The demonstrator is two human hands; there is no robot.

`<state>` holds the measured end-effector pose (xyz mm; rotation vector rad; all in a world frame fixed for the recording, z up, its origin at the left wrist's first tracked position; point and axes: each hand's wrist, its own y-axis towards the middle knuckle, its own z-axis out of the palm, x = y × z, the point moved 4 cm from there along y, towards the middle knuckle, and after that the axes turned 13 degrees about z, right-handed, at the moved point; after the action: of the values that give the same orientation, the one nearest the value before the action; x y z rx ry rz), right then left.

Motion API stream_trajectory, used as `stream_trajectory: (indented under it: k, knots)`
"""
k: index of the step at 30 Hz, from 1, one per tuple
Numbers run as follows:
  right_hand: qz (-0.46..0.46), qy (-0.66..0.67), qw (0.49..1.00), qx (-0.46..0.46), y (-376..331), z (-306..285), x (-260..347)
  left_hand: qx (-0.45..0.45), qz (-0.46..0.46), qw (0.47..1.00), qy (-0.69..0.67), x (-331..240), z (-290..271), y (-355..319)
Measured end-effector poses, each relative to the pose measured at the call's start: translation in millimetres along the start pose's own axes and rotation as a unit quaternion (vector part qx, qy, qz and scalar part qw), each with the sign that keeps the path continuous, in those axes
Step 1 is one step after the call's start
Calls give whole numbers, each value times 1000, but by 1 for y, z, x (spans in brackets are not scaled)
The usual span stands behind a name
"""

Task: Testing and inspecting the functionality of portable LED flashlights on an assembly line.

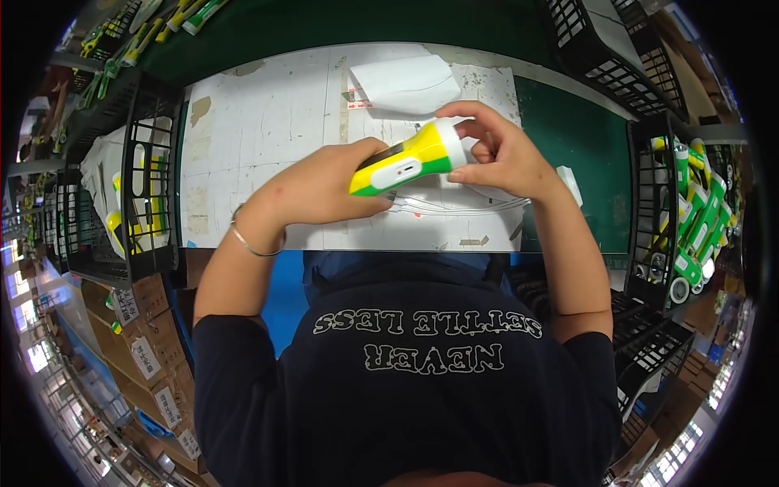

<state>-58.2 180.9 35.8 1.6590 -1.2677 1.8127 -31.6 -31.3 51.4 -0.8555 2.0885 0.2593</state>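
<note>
A yellow and green flashlight (423, 149) with a white head and a white switch panel is held tilted over the worktable, its head up to the right. My left hand (331, 183) is wrapped round the handle end, hiding that part. The thumb and fingers of my right hand (505, 156) are closed on the rim of the white head. Below the flashlight, a bundle of thin white cables (466, 209) lies on the white work surface (268, 105). Just beyond my hands is a white sheet or bag (406, 85).
At the left stands a black crate (166, 223) with yellow and green parts. Another black crate (670, 243) at the right holds several green and yellow flashlights (699, 219). A black basket (604, 61) is at the far right; more flashlights (146, 36) lie far left. Cardboard boxes (154, 325) sit lower left.
</note>
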Motion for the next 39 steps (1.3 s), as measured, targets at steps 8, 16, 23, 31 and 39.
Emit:
stream_trajectory:
  k: [8, 16, 23, 31, 39]
  knots:
    - [6, -394, 869, -300, 38, 26, -47, -128, -43, 956, -259, 31, 31, 6]
    - [19, 89, 991, -100, 19, 17, -35, -210, -63, 965, -142, 38, 34, 16]
    - [52, 34, 991, -118, 8, 14, -30, -226, -27, 964, -139, 27, 38, 31]
    - [40, 15, 986, -163, 5, 17, -32, -296, -22, 946, 127, 9, 38, 32]
    - [20, 17, 993, -117, 7, 8, -38, -263, -8, 956, 126, 6, 43, 31]
